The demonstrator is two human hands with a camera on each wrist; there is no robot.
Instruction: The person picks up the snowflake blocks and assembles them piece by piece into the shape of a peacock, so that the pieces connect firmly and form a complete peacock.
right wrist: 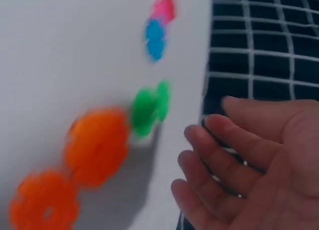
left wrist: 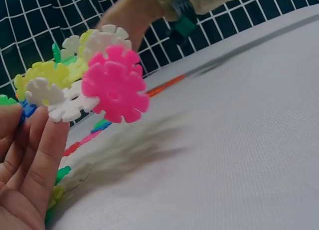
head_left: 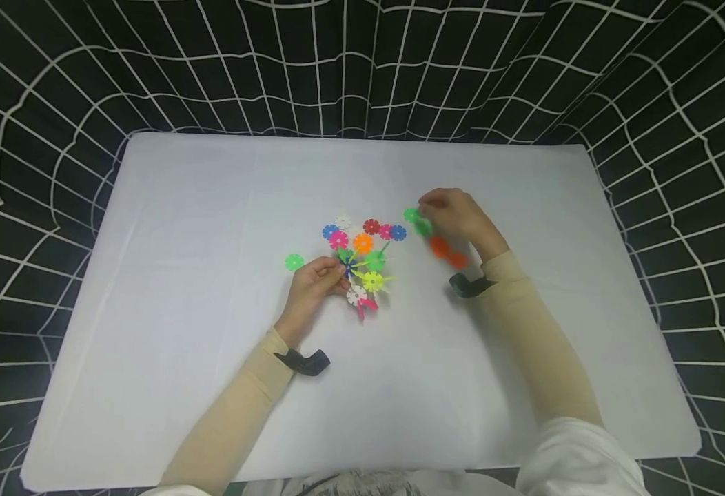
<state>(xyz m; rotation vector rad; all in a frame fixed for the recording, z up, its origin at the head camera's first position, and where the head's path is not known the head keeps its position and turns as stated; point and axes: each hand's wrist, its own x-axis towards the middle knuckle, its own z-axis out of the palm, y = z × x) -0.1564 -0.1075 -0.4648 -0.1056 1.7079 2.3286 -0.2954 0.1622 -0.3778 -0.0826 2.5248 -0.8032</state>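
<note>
My left hand (head_left: 314, 284) pinches a dark blue disc (head_left: 349, 267) in a cluster of notched plastic flower discs joined together. Yellow (head_left: 372, 281), white (head_left: 357, 295) and pink discs (left wrist: 114, 90) stick out from that cluster, held up over the table in the left wrist view. My right hand (head_left: 460, 215) hovers with loosely bent fingers beside a linked row of green (head_left: 411, 215) and orange discs (head_left: 440, 247). In the right wrist view, nothing sits between its thumb and fingers (right wrist: 199, 165). The green and orange discs are blurred there.
Above the cluster lie a red disc (head_left: 371, 226), a blue disc (head_left: 397, 233) and an orange disc (head_left: 363, 243) on the white table (head_left: 201, 386). A lone green disc (head_left: 294, 262) lies left of my left hand. Black netted walls (head_left: 313, 69) surround the table's back and sides.
</note>
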